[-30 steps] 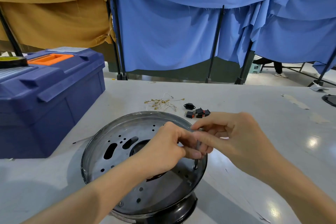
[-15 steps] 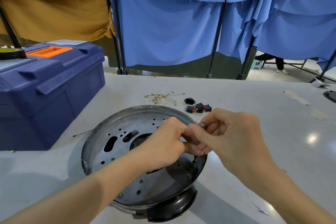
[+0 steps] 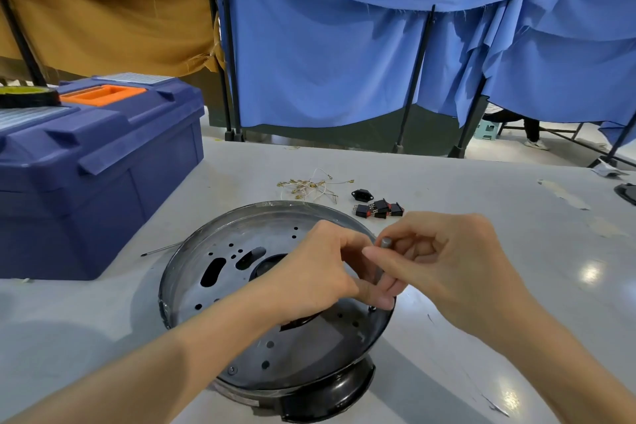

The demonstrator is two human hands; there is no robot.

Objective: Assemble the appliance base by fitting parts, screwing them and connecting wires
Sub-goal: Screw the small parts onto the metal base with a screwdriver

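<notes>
The round metal base [image 3: 241, 286] sits on the grey table [image 3: 481, 200], right in front of the person. It is a shiny plate with many holes, on top of a black bottom part. It leans a little, with the near right side lower.

A small grey tool [image 3: 385, 243] stands almost straight up at the right edge of the plate. Its tip points down at a small screw [image 3: 372, 308] near the rim. The left hand [image 3: 320, 272] pinches the low part of the tool with curled fingers. The right hand [image 3: 454, 262] curls its fingers and thumb round the top part. The two hands touch each other.

Just behind the base lies a little heap of thin wires [image 3: 309, 186] with gold ends. Beside them, to the right, are some small black switches [image 3: 378, 209] and a black plug socket [image 3: 360, 195]. A thin metal pin [image 3: 161, 249] lies on the table left of the base.

A big blue toolbox [image 3: 96, 182] with an orange handle stands at the left. Blue cloth [image 3: 327, 62] and brown cloth [image 3: 103, 10] hang behind the table.
</notes>
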